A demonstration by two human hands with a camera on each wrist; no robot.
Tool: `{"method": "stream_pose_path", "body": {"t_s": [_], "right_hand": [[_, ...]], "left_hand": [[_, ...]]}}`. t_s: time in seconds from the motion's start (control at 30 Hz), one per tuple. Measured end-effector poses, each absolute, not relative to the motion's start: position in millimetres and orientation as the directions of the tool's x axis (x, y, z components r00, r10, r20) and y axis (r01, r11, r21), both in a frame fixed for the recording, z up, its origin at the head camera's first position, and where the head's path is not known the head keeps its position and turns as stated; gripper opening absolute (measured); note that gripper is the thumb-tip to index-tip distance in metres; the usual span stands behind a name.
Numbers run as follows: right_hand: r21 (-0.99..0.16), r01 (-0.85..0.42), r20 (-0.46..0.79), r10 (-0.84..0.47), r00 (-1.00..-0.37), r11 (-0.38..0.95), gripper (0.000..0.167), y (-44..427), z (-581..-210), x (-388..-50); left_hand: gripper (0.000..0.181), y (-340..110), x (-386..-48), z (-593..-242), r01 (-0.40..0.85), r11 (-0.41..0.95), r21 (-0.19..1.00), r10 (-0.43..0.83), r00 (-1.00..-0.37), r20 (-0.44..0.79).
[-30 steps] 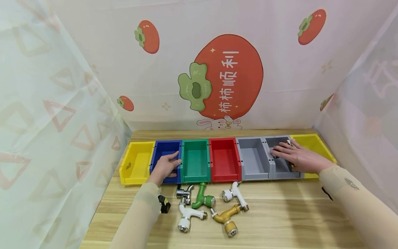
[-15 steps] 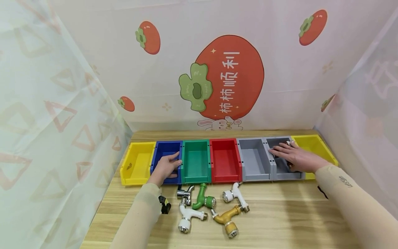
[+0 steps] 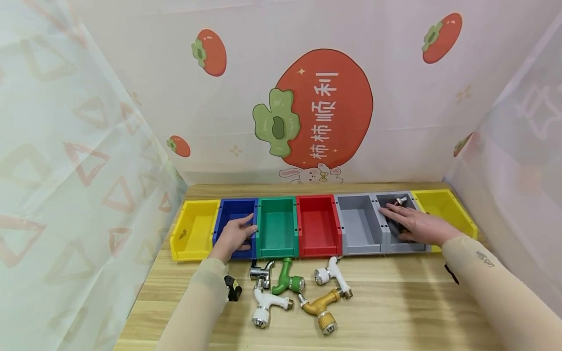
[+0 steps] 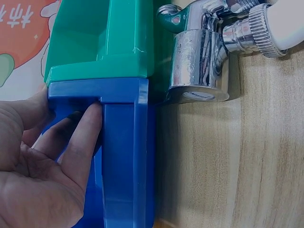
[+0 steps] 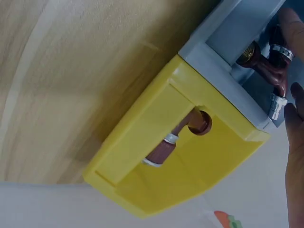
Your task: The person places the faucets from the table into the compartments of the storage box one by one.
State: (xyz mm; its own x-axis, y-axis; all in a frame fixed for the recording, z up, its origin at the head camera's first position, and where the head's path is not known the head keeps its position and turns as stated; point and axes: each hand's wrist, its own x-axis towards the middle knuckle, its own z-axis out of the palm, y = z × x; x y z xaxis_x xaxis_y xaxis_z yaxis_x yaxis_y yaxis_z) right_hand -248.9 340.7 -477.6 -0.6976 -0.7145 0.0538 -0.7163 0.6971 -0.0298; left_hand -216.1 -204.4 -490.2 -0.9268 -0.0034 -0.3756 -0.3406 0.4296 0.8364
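From the head view, my right grip (image 3: 417,226) is loosely spread, fingers fairly straight over the right-hand grey bin (image 3: 406,248), with hold of nothing that I can see. The brown tap (image 5: 274,73) lies inside that bin, partly under those fingers, its silver end showing toward eleven o'clock. My left grip (image 3: 234,236), at nine o'clock, rests relaxed fingertips against the blue bin (image 4: 121,166).
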Motion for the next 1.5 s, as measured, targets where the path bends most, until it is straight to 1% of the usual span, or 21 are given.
{"method": "stream_pose_path", "body": {"t_s": [0.23,0.4,0.57,0.8,0.97,1.03,1.17,1.33,1.5], "right_hand": [[0.006,-0.721,0.185,-0.709,-0.68,0.693,0.076,340,-481,-247],[0.012,-0.725,0.256,-0.703,-0.663,0.688,0.072,343,-483,-247],[0.019,-0.733,0.276,-0.709,-0.649,0.68,0.071,343,-483,-245],[0.027,-0.727,0.275,-0.704,-0.655,0.686,0.076,337,-481,-237],[-0.003,-0.734,0.275,-0.705,-0.654,0.68,0.071,323,-473,-228],[0.004,-0.738,0.272,-0.711,-0.649,0.675,0.07,317,-471,-225],[0.007,-0.75,0.247,-0.728,-0.639,0.661,0.076,304,-471,-222],[0.012,-0.78,0.175,-0.77,-0.614,0.625,0.09,283,-468,-214],[0.008,-0.84,0.137,-0.832,-0.537,0.543,0.101,262,-466,-206]], "left_hand": [[0.059,-206,-217,-490,-0.342,0.428,0.836,0.004,-0.925,-0.38],[0.06,-206,-217,-491,-0.341,0.431,0.836,0.009,-0.924,-0.381],[0.059,-206,-218,-492,-0.34,0.421,0.841,0.012,-0.925,-0.38],[0.059,-207,-217,-493,-0.336,0.425,0.841,0.017,-0.926,-0.378],[0.059,-207,-217,-493,-0.339,0.411,0.846,0.018,-0.925,-0.379],[0.058,-207,-218,-493,-0.342,0.407,0.847,0.018,-0.924,-0.382],[0.058,-207,-218,-494,-0.341,0.412,0.845,0.017,-0.924,-0.382],[0.059,-207,-218,-494,-0.335,0.424,0.841,0.016,-0.926,-0.377],[0.059,-207,-217,-493,-0.334,0.419,0.844,0.018,-0.927,-0.376]]}}
